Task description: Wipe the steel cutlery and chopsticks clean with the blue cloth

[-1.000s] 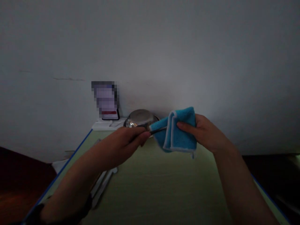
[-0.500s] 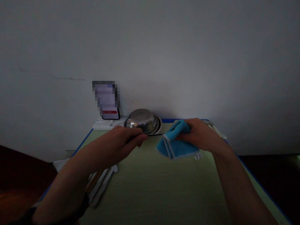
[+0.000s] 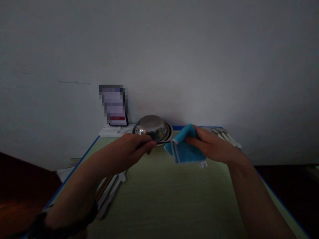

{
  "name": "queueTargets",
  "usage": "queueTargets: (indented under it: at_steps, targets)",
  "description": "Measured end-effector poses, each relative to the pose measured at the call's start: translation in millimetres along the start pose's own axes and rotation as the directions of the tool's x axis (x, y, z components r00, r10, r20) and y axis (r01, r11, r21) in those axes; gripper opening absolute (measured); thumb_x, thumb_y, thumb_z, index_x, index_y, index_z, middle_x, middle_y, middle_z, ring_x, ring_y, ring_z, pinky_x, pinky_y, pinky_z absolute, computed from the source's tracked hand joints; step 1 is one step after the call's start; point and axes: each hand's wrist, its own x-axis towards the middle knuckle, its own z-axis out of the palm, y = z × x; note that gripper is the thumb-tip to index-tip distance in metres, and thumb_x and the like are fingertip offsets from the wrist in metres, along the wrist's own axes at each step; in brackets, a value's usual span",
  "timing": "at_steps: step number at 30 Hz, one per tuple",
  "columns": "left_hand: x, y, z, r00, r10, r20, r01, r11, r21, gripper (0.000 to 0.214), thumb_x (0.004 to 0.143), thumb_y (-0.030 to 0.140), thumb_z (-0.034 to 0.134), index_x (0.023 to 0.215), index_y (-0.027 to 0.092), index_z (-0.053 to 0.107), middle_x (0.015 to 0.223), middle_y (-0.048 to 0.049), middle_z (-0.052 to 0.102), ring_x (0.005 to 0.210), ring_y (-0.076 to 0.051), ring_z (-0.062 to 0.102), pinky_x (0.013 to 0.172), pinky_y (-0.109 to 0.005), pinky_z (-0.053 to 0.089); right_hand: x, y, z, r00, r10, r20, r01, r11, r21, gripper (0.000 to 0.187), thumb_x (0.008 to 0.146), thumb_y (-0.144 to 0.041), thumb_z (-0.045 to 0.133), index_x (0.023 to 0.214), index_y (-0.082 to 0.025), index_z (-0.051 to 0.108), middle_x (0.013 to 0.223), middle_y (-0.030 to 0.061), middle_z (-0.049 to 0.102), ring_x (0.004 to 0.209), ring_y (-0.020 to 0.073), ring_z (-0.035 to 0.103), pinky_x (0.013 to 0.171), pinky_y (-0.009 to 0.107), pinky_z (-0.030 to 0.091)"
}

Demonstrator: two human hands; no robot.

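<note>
Utensils [image 3: 109,196] front-L of bowl [image 3: 151,125]. L hand [image 3: 134,147] pinching thin rod [image 3: 163,142] just in front of bowl; R hand [image 3: 211,143] w/ fingers gripping cloth [image 3: 190,152], front-R of bowl, at rod's other end. Phone [image 3: 118,122] upright, L of bowl.

A scuffed wall [image 3: 159,59] backs the green table [image 3: 159,199].

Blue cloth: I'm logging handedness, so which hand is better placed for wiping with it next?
Likely the right: it grips the blue cloth, while the left holds a slim utensil.
</note>
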Motion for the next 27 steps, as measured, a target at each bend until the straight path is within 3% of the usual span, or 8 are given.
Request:
queueTargets:
  at_steps: [3, 9, 11, 16, 20, 24, 27]
  targets:
    - [2.7, 3.6, 1.9, 1.0, 0.001, 0.017, -0.001, 1.0, 0.014, 0.034, 0.09, 0.037, 0.033, 0.073, 0.018, 0.056, 0.064, 0.0019, 0.056, 0.061, -0.012, 0.053, 0.06, -0.024, 0.036, -0.1, 0.3, -3.5, 1.0, -0.028, 0.009, 0.029, 0.999, -0.037, 0.014, 0.083, -0.027, 0.045, 0.09, -0.019, 0.054, 0.085, 0.0015, 0.06, 0.073, 0.0131, 0.054, 0.064, 0.025, 0.041]
    - [5.5, 8.4, 3.0, 1.0, 0.003, 0.015, -0.003, 1.0, 0.004, 0.036, 0.09, 0.037, 0.032, 0.072, 0.017, 0.057, 0.063, 0.0014, 0.056, 0.061, -0.013, 0.054, 0.059, -0.024, 0.037, 2.8, -2.4, -6.3, 0.979, -0.011, -0.201, -0.016, 0.991, -0.13, 0.011, 0.072, -0.028, 0.058, 0.075, -0.017, 0.057, 0.072, -0.0004, 0.059, 0.064, 0.0118, 0.051, 0.055, 0.023, 0.036]
    - [5.4, 7.7, 2.6, 1.0, 0.008, 0.018, -0.008, 1.0, 0.006, 0.036, 0.089, 0.037, 0.033, 0.072, 0.017, 0.057, 0.063, 0.0013, 0.056, 0.06, -0.013, 0.054, 0.059, -0.024, 0.037, 2.7, -1.8, -6.5, 0.977, -0.005, -0.212, -0.024, 0.991, -0.135, 0.015, 0.07, -0.03, 0.061, 0.076, -0.017, 0.058, 0.073, -0.0002, 0.059, 0.064, 0.0122, 0.051, 0.054, 0.023, 0.035]
    - [4.1, 4.6, 0.8, 0.999, 0.043, 0.01, -0.043, 0.999, 0.007, 0.033, 0.09, 0.035, 0.034, 0.075, 0.017, 0.058, 0.066, 0.0013, 0.057, 0.062, -0.012, 0.054, 0.06, -0.023, 0.037, 1.2, 2.8, -7.4, 1.0, -0.003, -0.027, 0.001, 0.995, -0.099, 0.014, 0.073, -0.029, 0.058, 0.082, -0.019, 0.06, 0.077, 0.0003, 0.062, 0.067, 0.014, 0.054, 0.058, 0.025, 0.039]
    - [2.7, 2.4, -0.5, 0.998, 0.056, -0.011, -0.056, 0.998, 0.015, 0.034, 0.09, 0.035, 0.034, 0.075, 0.017, 0.058, 0.065, 0.0016, 0.057, 0.061, -0.012, 0.054, 0.06, -0.023, 0.037, -0.4, 3.6, -8.2, 0.993, -0.069, 0.096, 0.076, 0.995, -0.067, 0.019, 0.075, -0.026, 0.057, 0.094, -0.022, 0.059, 0.09, 0.0004, 0.062, 0.078, 0.015, 0.056, 0.068, 0.027, 0.042]
    - [2.4, 3.5, -0.7, 0.998, 0.056, -0.008, -0.056, 0.998, 0.016, 0.033, 0.09, 0.035, 0.035, 0.076, 0.017, 0.06, 0.067, 0.0015, 0.059, 0.063, -0.012, 0.055, 0.061, -0.023, 0.037, -1.7, 3.0, -8.0, 0.99, -0.042, 0.136, 0.051, 0.996, -0.068, 0.022, 0.075, -0.027, 0.057, 0.097, -0.023, 0.056, 0.092, 0.0003, 0.061, 0.081, 0.0153, 0.056, 0.07, 0.027, 0.042]
    - [2.9, 5.9, -0.9, 0.999, 0.047, -0.008, -0.047, 0.999, 0.021, 0.033, 0.089, 0.034, 0.036, 0.075, 0.017, 0.06, 0.066, 0.001, 0.059, 0.063, -0.013, 0.056, 0.06, -0.023, 0.037, -1.2, 3.5, -7.1, 0.996, 0.002, 0.088, 0.009, 0.992, -0.123, 0.024, 0.073, -0.03, 0.061, 0.094, -0.021, 0.056, 0.091, 0.002, 0.061, 0.08, 0.0164, 0.056, 0.068, 0.028, 0.041]
